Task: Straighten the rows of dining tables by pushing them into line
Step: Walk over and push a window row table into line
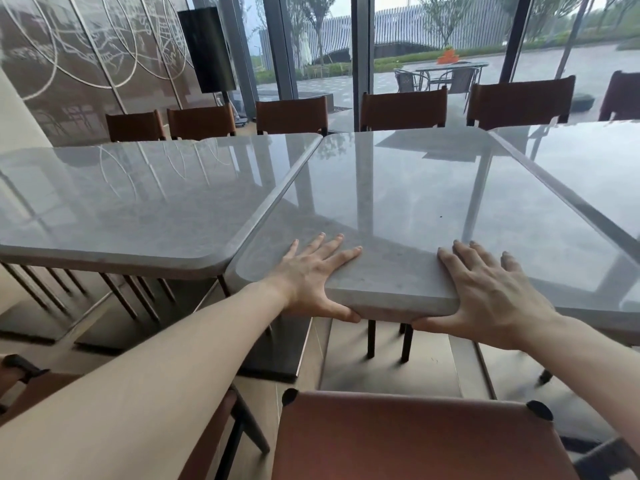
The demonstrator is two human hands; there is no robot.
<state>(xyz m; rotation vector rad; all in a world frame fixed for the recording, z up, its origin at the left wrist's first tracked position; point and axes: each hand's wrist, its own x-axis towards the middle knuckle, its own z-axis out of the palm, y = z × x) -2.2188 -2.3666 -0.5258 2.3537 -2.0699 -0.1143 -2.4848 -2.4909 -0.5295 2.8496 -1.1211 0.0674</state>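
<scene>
1. Left hand [313,278]: fingers spread flat on top of the middle table [415,202], thumb hooked under its near edge.
2. Right hand [491,296]: same clasp, fingers on top, thumb beneath.
3. Middle table sits askew, its corner touching the left table [138,202].

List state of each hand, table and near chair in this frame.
left hand: fingers flat on top, thumb under the near edge, grips middle table
right hand: same grip on that edge
middle table: skewed, near edge juts past the left table's
left table: untouched, nearly meets the middle table at its far corner
right table: untouched
near chair: behind the middle table, not tucked in
</scene>
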